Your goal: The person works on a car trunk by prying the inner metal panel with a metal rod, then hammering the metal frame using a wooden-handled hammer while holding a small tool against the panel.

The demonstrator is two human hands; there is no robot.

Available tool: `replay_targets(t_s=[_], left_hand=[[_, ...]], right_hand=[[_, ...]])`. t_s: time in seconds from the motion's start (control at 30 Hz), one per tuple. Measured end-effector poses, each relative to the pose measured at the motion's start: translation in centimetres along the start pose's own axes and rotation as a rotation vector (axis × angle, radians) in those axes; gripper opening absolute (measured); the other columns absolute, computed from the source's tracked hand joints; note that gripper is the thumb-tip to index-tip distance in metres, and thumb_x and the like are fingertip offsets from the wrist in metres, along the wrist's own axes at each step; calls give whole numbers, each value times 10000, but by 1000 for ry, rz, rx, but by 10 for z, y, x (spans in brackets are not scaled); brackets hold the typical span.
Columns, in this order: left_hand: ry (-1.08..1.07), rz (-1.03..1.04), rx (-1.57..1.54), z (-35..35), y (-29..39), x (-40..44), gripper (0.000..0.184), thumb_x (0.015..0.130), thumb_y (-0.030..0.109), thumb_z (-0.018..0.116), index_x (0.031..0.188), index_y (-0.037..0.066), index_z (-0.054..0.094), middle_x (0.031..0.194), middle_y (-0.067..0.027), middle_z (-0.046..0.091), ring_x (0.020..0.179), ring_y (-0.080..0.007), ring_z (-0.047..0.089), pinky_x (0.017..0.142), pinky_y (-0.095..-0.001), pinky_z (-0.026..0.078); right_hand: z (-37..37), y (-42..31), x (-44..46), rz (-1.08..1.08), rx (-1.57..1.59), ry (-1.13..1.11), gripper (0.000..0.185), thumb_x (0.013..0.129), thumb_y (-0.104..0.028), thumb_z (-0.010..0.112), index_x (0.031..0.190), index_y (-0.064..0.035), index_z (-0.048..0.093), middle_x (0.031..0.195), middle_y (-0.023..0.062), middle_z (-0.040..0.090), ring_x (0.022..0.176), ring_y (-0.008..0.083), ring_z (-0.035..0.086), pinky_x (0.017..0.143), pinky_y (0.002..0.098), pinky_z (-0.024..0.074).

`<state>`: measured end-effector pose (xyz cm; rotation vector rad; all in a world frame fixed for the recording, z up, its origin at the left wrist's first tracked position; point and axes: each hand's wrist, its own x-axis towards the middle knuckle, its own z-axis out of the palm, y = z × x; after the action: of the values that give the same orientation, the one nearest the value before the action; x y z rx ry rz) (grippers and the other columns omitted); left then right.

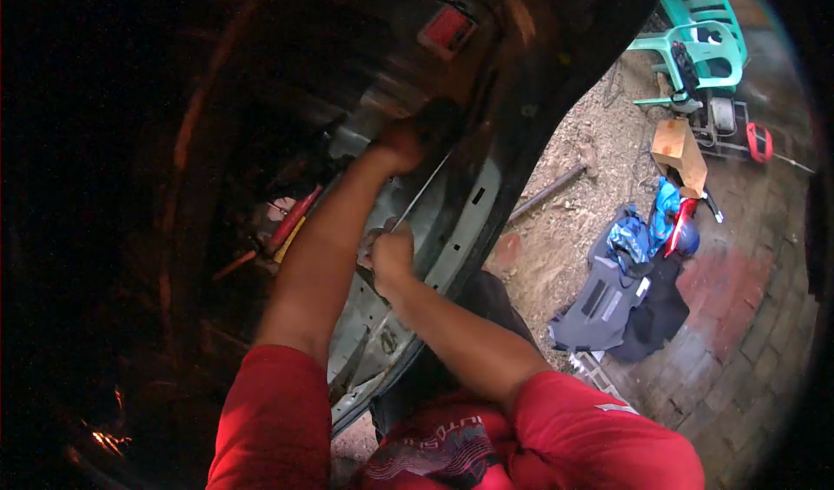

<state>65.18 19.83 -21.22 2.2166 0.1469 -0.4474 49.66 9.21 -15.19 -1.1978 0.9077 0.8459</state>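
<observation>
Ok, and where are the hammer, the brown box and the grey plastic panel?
Hammer (547,195): head view, on its handle.
Brown box (674,140): head view, upper part.
Grey plastic panel (575,320): head view, lower left part.

Grn plastic chair (725,14) is standing nr brn box (676,145), blue plastic (629,236) is lying w/ gry panel (599,303) & blk sheet (658,318), & long-handled tool (552,193) is resting on sandy ground (556,255).

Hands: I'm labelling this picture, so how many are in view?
2. The left hand is farther away, partly in shadow; the right hand is nearer, at one end of the thin rod. Darkness may hide others.
</observation>
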Motion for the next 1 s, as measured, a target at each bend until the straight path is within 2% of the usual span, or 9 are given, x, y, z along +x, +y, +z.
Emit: replay_targets(t_s=[0.07, 0.13, 0.17, 0.4, 0.5, 0.67, 0.8, 0.9, 1.0], left_hand=[[-44, -35, 95, -9, 6, -4, 473, 986, 413, 545, 1300, 77, 656, 1262, -261, 663, 1153, -421, 652, 1025, -468, 514], [-58, -3, 125, 2, -10, 1, 473, 993, 407, 537, 1295, 64, 657, 1257, -258, 667, 1148, -415, 658, 1025, -466, 514], [-70, 31, 159, -2, -6, 1, 474, 1000, 402, 528, 1290, 51, 658, 1253, -254, 672, 1144, -409, 663, 1024, -464, 514], [-102, -98, 45, -15, 19, 4, 437, 982, 338, 541, 1266, 30, 665, 1250, -252, 677, 1144, -391, 672, 1004, -461, 525], [-264, -110, 246, -18, 14, 8, 414, 952, 210, 507, 1309, 52, 646, 1325, -172, 666, 1196, -364, 635, 1077, -457, 479], [-232, -48, 123, -13, 9, 7, 443, 956, 235, 505, 1353, 78, 625, 1392, -153, 632, 1240, -327, 618, 1084, -446, 478], [-242, 22, 220, -18, 10, 11, 458, 973, 240, 489, 1390, 85, 598, 1436, -127, 606, 1283, -311, 590, 1104, -433, 466], [-381, -107, 291, -12, 3, 16, 467, 994, 241, 468, 1423, 87, 569, 1463, -104, 589, 1309, -304, 569, 1116, -417, 459], [-248, 22, 104, 8, -23, 25, 466, 1005, 235, 448, 1434, 89, 556, 1463, -92, 589, 1320, -282, 561, 1106, -416, 470]], right_hand=[[-11, -5, -2, -9, 5, -26, 124, 951, -39, 420, 1006, -148, 448, 787, 27, 519, 596, 143, 459, 480, 316, 366], [-6, -30, -22, 58, -319, 84, 126, 946, -36, 413, 1002, -145, 441, 778, 36, 504, 594, 147, 451, 489, 319, 372], [-6, -34, -27, 57, -321, 87, 126, 946, -36, 413, 1002, -145, 441, 778, 36, 504, 594, 147, 451, 489, 319, 372], [-3, -54, -52, 168, -86, 20, 113, 944, -62, 397, 989, -157, 440, 761, 38, 470, 600, 147, 402, 521, 321, 328], [0, -48, -48, 156, -10, -4, 120, 936, -58, 403, 982, -162, 441, 760, 35, 464, 626, 144, 396, 545, 317, 311], [0, -38, -43, 79, 21, -49, 141, 916, -33, 419, 971, -162, 439, 771, 32, 464, 656, 143, 402, 568, 328, 324], [2, -29, -41, 108, 95, -47, 161, 910, -35, 423, 994, -168, 460, 794, 25, 493, 668, 145, 446, 532, 317, 355], [5, -25, -38, 78, 114, -88, 158, 933, -68, 406, 1021, -176, 480, 811, 17, 517, 692, 152, 494, 510, 308, 380], [9, -23, -35, 78, 119, -77, 152, 929, -75, 417, 1022, -178, 478, 829, 16, 515, 697, 154, 497, 511, 305, 377]])
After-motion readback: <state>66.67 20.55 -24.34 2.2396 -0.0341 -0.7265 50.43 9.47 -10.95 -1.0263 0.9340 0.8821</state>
